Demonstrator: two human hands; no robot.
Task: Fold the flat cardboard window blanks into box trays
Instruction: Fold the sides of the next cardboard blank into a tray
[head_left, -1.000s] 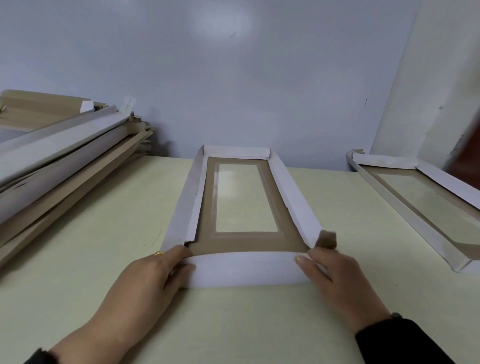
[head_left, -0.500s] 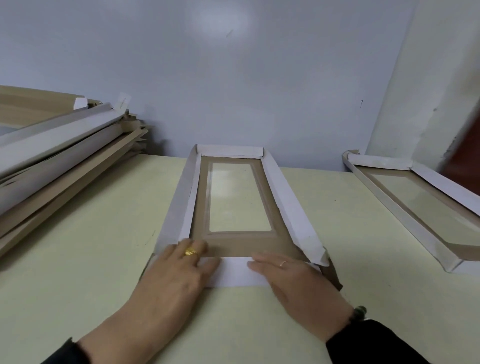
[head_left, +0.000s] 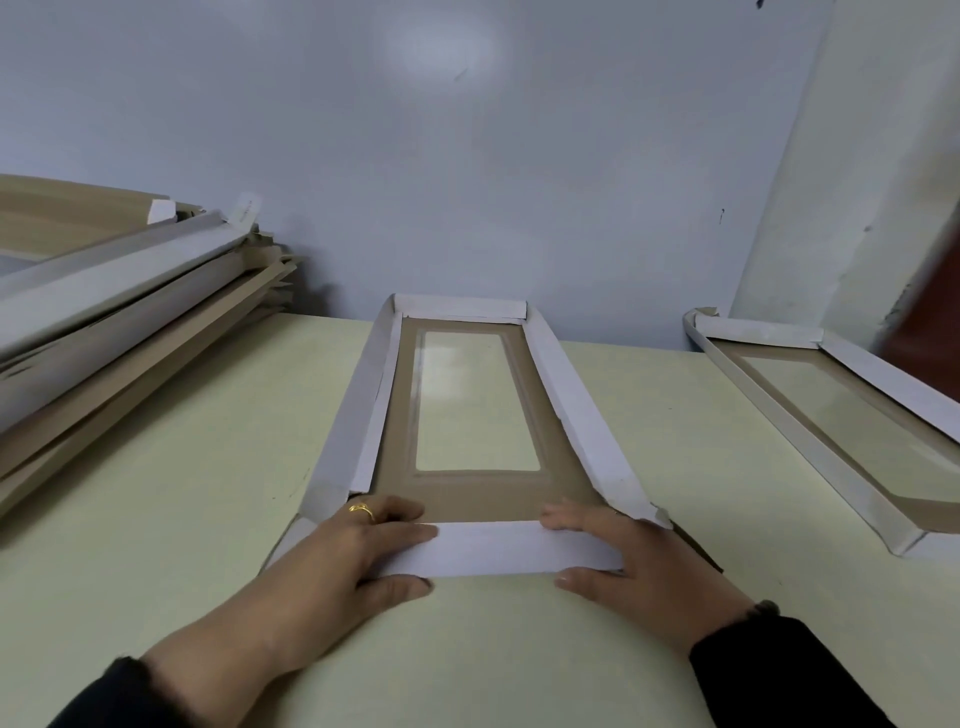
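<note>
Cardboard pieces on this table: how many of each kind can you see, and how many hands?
Tray being folded: 1
Finished tray, at the right: 1
Stack of cardboard pieces, at the left (too packed to count): 1
Hands: 2, left hand, right hand
Total: 5

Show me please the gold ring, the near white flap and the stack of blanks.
gold ring (head_left: 362, 511): head view, its band.
near white flap (head_left: 498, 548): head view, its middle.
stack of blanks (head_left: 119, 312): head view, its side.

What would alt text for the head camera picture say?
Two hands, left hand and right hand, hold the near white flap of a cardboard window blank on a pale table. A stack of blanks lies left, a folded tray right.
</note>
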